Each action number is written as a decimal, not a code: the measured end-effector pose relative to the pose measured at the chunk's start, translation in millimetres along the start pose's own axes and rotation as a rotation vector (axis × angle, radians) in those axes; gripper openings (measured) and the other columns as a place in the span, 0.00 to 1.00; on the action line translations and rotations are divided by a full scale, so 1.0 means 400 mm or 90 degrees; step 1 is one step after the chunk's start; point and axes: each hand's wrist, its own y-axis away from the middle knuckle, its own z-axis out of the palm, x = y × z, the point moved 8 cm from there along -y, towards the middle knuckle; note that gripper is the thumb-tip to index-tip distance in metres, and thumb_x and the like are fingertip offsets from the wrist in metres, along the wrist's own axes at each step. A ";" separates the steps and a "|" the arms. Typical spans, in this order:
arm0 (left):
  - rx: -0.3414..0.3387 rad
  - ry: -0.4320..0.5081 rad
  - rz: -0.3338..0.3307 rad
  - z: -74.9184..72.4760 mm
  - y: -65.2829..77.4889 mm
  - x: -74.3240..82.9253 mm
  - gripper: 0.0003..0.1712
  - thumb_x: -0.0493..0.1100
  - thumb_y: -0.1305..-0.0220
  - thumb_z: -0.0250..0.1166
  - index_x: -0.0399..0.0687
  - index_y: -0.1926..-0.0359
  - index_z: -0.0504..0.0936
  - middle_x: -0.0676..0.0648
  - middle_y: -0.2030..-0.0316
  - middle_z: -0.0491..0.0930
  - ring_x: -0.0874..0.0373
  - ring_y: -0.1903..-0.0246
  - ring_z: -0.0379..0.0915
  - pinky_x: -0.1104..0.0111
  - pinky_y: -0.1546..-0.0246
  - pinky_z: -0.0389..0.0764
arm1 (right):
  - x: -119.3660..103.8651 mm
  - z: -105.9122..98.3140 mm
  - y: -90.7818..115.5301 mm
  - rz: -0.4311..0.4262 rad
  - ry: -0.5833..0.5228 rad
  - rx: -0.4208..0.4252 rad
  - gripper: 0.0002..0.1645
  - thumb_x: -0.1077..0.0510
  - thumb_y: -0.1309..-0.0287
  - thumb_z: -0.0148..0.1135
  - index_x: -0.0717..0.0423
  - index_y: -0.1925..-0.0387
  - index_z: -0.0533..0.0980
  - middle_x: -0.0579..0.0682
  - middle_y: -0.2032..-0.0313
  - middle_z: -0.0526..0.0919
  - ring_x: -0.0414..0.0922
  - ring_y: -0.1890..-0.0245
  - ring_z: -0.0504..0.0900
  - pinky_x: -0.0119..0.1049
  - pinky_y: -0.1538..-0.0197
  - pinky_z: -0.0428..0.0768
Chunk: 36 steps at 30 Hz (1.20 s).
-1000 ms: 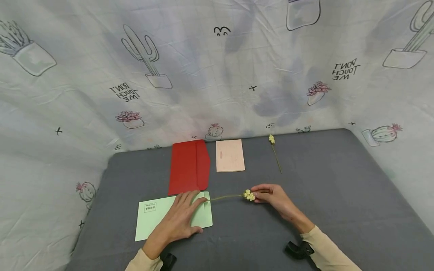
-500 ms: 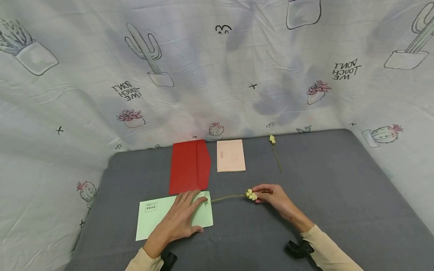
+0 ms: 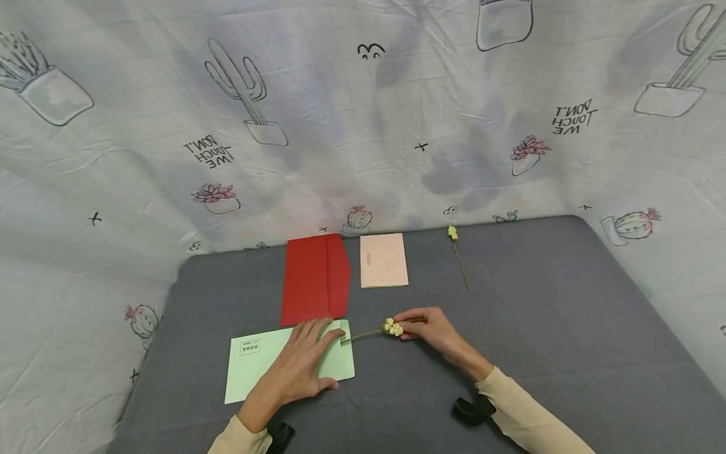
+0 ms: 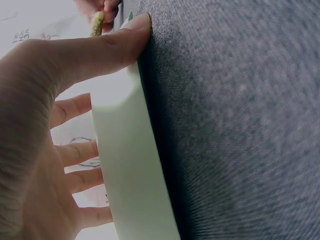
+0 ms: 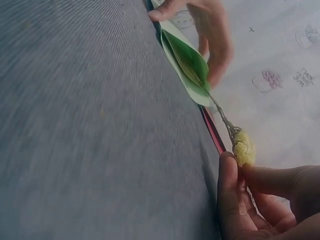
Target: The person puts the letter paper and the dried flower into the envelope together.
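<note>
My left hand [image 3: 297,362] spans a light green envelope [image 3: 244,372], thumb at its near edge and fingers at its far edge. The right wrist view shows the envelope's mouth [image 5: 187,57] bulging apart. My right hand [image 3: 428,331] pinches a yellow flower sprig [image 3: 392,326] by its blossom end, just right of the envelope. Its thin stem points left, and the stem's tip is hidden inside the mouth. In the left wrist view, my thumb [image 4: 107,52] lies along the envelope's edge.
Behind the green envelope lies a red envelope [image 3: 306,284] with its flap to the right. A pale pink card [image 3: 384,260] is beside it. Farther right, a second yellow sprig [image 3: 452,232] lies on the grey table [image 3: 539,315]. A printed cloth [image 3: 340,126] hangs at the back.
My right hand has moved left with the flower sprig, and more of its stem has slid into the green envelope's mouth. The left hand has stayed in place.
</note>
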 end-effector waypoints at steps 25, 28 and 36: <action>-0.005 0.015 -0.010 -0.004 -0.002 -0.008 0.51 0.62 0.64 0.80 0.55 0.37 0.71 0.42 0.36 0.67 0.47 0.39 0.64 0.44 0.37 0.62 | -0.008 0.112 -0.032 0.000 -0.021 -0.001 0.14 0.69 0.37 0.59 0.74 0.52 0.79 0.62 0.60 0.85 0.43 0.66 0.86 0.36 0.61 0.85; -0.005 0.014 -0.009 -0.005 -0.002 -0.008 0.51 0.62 0.65 0.80 0.55 0.38 0.71 0.42 0.37 0.67 0.47 0.39 0.64 0.45 0.37 0.62 | -0.005 0.120 -0.034 0.009 -0.032 -0.011 0.14 0.69 0.36 0.58 0.73 0.52 0.79 0.61 0.60 0.85 0.43 0.64 0.86 0.35 0.59 0.84; -0.001 0.008 -0.004 0.004 0.002 -0.005 0.51 0.62 0.64 0.80 0.55 0.37 0.71 0.41 0.37 0.67 0.47 0.40 0.64 0.45 0.37 0.62 | -0.008 0.142 -0.036 0.001 -0.041 -0.042 0.15 0.66 0.33 0.57 0.73 0.50 0.78 0.63 0.55 0.84 0.48 0.58 0.86 0.37 0.56 0.84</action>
